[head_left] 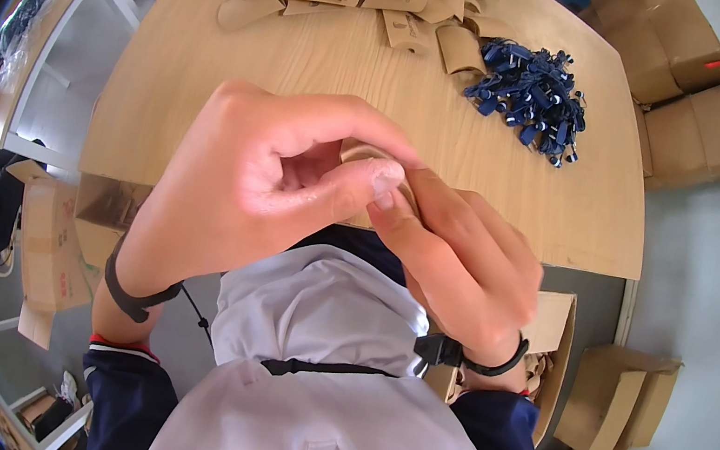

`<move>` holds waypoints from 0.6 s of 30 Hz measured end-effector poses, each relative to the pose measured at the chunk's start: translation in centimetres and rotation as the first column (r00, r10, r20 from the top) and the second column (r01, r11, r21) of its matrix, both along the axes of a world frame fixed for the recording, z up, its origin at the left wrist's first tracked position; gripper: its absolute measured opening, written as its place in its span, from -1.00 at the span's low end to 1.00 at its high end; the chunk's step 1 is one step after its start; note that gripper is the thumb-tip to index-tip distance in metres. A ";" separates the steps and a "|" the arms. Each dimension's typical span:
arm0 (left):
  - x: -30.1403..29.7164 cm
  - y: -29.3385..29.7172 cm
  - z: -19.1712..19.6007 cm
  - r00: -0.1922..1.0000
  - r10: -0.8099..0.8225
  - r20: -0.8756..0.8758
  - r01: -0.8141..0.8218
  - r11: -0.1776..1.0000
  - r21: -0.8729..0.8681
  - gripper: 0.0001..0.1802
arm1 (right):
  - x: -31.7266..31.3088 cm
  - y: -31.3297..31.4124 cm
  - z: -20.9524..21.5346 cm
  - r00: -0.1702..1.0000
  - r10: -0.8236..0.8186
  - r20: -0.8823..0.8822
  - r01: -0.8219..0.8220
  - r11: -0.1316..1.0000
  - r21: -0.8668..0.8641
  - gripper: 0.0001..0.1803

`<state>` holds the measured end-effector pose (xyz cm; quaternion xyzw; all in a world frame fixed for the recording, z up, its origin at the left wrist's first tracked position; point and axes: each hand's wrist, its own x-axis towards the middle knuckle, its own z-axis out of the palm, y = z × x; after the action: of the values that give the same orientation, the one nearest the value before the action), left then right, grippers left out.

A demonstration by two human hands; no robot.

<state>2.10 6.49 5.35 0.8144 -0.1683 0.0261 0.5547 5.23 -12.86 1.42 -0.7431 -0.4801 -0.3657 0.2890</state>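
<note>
Cardboard piece sits pinched between our left grip and right grip, where we should press lightly, evenly, avoiding creases.

Matt cardboard piece, apparently smooth

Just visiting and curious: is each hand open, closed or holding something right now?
Left hand: closed, holding a small curved brown cardboard piece.
Right hand: closed, pinching the same cardboard piece, which is mostly hidden.
</note>
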 end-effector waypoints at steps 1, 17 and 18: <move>-0.3 -0.3 0.0 0.989 -0.020 -0.144 -0.004 0.987 -0.163 -0.78 | 0.1 -0.3 0.3 0.999 0.010 0.034 -0.010 1.000 0.002 -0.73; -0.6 -4.0 -5.0 0.750 0.400 0.527 -0.325 0.917 -0.232 -0.77 | -1.7 0.2 -0.5 0.747 0.350 -0.565 0.013 0.842 0.539 -0.73; -0.8 -3.4 -4.7 0.776 0.314 0.547 -0.309 0.945 -0.105 -0.76 | -1.2 -1.5 -0.3 0.712 0.297 -0.636 -0.018 0.913 0.407 -0.69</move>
<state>1.33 3.11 0.67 0.7852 -0.1851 0.3542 0.4731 4.06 -14.31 1.16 -0.7117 -0.3237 -0.1225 0.6113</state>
